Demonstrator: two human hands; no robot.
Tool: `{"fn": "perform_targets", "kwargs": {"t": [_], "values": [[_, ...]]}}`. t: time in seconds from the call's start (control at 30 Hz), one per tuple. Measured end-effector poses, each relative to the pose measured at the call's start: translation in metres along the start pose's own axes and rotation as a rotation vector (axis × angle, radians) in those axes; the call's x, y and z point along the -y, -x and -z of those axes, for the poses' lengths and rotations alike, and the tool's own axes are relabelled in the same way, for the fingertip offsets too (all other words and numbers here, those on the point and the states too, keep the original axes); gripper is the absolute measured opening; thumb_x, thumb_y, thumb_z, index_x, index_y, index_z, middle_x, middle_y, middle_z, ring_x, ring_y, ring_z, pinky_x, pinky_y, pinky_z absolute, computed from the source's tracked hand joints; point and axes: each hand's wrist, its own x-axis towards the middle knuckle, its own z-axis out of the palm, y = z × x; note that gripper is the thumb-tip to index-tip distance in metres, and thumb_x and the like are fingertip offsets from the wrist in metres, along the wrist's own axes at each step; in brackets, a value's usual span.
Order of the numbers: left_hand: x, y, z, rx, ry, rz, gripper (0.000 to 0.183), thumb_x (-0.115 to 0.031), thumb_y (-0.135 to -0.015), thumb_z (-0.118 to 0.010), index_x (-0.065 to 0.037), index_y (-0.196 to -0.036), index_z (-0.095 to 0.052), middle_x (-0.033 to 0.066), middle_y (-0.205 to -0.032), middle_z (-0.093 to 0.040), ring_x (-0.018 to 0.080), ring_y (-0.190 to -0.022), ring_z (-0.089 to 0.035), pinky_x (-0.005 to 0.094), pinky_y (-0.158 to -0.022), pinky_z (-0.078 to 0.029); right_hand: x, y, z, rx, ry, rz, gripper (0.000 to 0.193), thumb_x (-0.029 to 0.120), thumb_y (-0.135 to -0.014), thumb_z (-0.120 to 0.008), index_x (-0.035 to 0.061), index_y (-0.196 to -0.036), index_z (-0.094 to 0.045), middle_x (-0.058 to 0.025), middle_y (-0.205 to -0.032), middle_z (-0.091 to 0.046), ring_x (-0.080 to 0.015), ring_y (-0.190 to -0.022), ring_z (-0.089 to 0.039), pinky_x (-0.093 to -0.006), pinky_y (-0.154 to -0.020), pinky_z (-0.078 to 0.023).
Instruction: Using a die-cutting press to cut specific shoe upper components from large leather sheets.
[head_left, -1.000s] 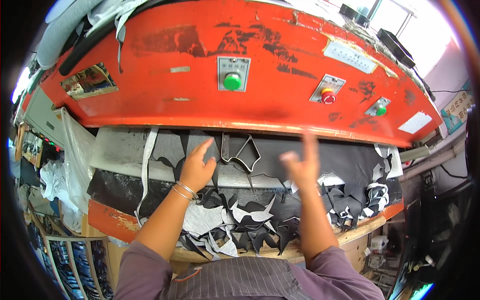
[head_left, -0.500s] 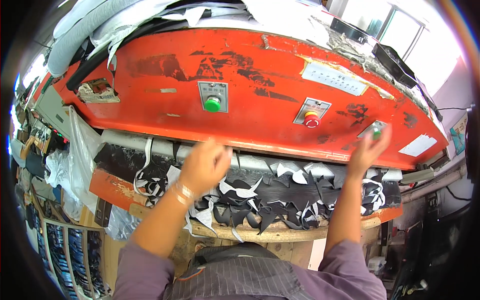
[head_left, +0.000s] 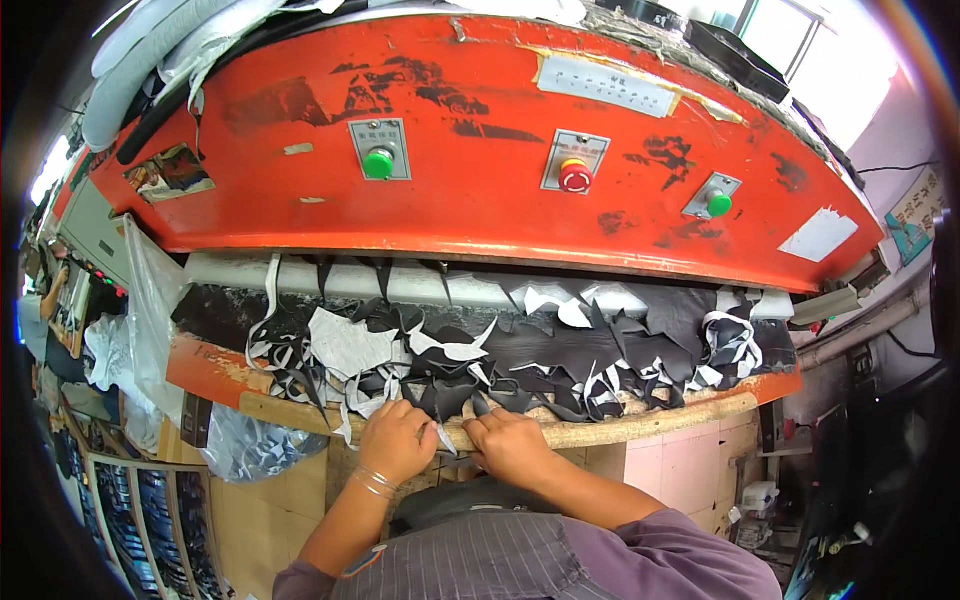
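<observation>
1. Press (head_left: 480,210): loud orange-red, kinda blotchy with black.
2. On the press: two green buttons (head_left: 378,164), one red-and-yellow knob (head_left: 575,177).
3. Below the press: black and pale-grey scraps (head_left: 350,343), dark pinstriped apron (head_left: 470,560), purple sleeve (head_left: 685,555).

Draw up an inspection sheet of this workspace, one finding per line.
Surface: black bed, scuffed whitish at left, with a wooden front rail.
Work materials: black and pale-grey scraps strewn along the bed.
Clutter: some scraps overhang the rail; crumpled clear plastic below it at left; black tray atop the machine.
Hands: left hand and right hand side by side at the rail, among scraps; grip unclear.
Cables: thin dark cable by the right-hand wall.
Surroundings: orange-red machine front with two green buttons and a red button between; rack at lower left.
</observation>
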Motion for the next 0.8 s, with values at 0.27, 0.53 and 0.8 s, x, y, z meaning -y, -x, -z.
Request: {"fn": "perform_targets", "kwargs": {"t": [0.27,0.53,0.8], "values": [[0.022,-0.037,0.031,0.538,0.065,0.056,0.016,-0.023,-0.079,-0.069,-0.008,-0.086,-0.072,0.0094,-0.081,-0.065,0.0245,-0.074,-0.062,0.0357,-0.07,-0.051,-0.054,-0.105,0.063,0.424,-0.283,-0.085,0.046,0.045,-0.084,-0.063,0.0093,-0.114,-0.063,-0.0157,-0.095,-0.067,-0.0354,-0.089,-0.064,-0.0438,-0.077,-0.052],[0.091,-0.167,0.004,0.07,0.908,0.516,0.059,-0.004,-0.083,-0.066,-0.002,-0.136,-0.041,0.0049,-0.097,-0.062,0.0039,-0.075,-0.056,0.0201,-0.067,-0.045,-0.132,-0.27,0.014,0.107,0.023,-0.356,0.077,0.042,-0.066,-0.078,0.0043,-0.127,-0.05,-0.0259,-0.138,-0.037,-0.0406,-0.125,-0.039,-0.0443,-0.097,-0.044],[0.127,-0.206,-0.033,0.108,0.653,0.125,0.065,-0.003,-0.074,-0.068,0.0,-0.133,-0.042,0.0191,-0.124,-0.054,0.0331,-0.108,-0.057,0.0348,-0.092,-0.045,-0.13,-0.202,0.022,0.22,-0.71,-0.215,0.068,0.034,-0.066,-0.078,0.0015,-0.121,-0.057,-0.0208,-0.12,-0.046,-0.0351,-0.116,-0.046,-0.0383,-0.1,-0.037]]}}
